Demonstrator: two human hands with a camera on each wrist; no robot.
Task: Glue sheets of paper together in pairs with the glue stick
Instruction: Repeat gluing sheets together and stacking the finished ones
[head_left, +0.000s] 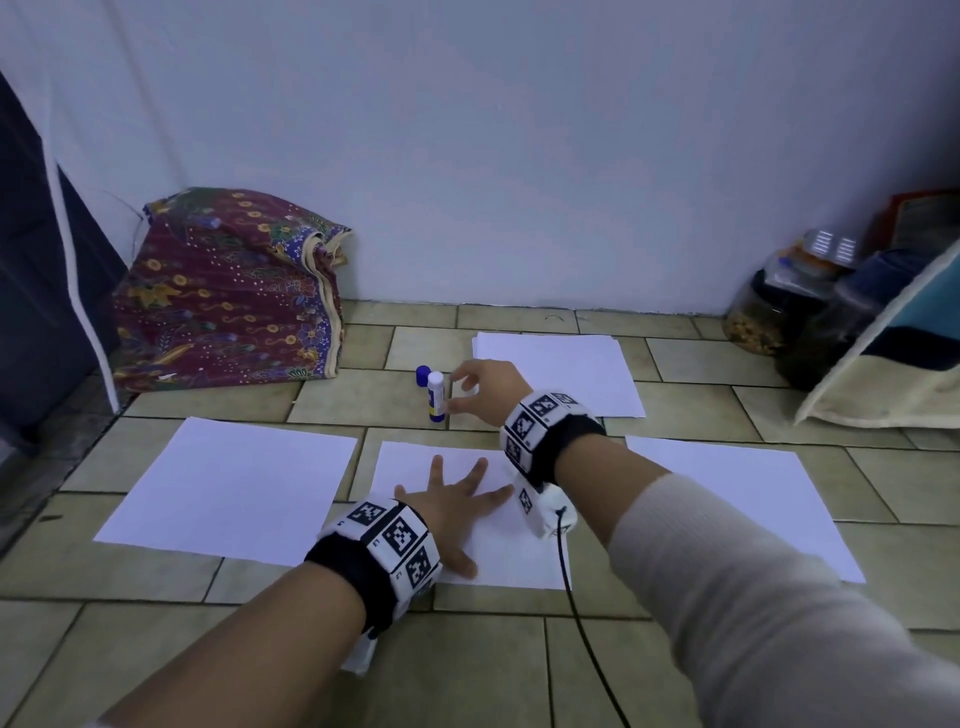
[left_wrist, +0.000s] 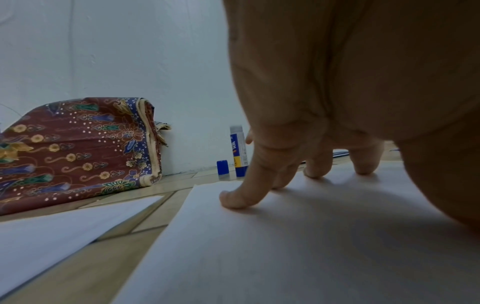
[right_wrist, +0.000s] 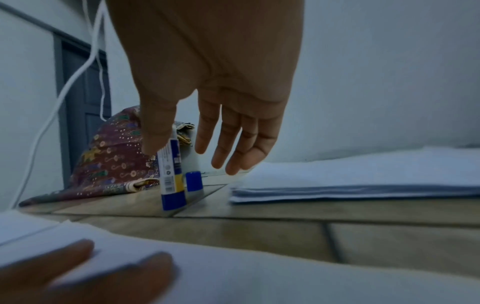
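**Glue stick upright on floor tiles**

Glue stick (head_left: 436, 396) stands uncapped beside its blue cap (head_left: 423, 375) — right hand (head_left: 485, 391) fingers spread around it, grip not closed. Left hand (head_left: 451, 503) lies flat on the middle sheet (head_left: 498, 551).

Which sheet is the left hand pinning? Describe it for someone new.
Three white sheets lie in a near row on the tiled floor. It is the middle sheet, under the spread left hand. Its neighbours lie untouched.

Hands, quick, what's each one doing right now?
Left hand: open, fingers spread flat on the middle sheet.
Right hand: open around the glue stick, not gripping.
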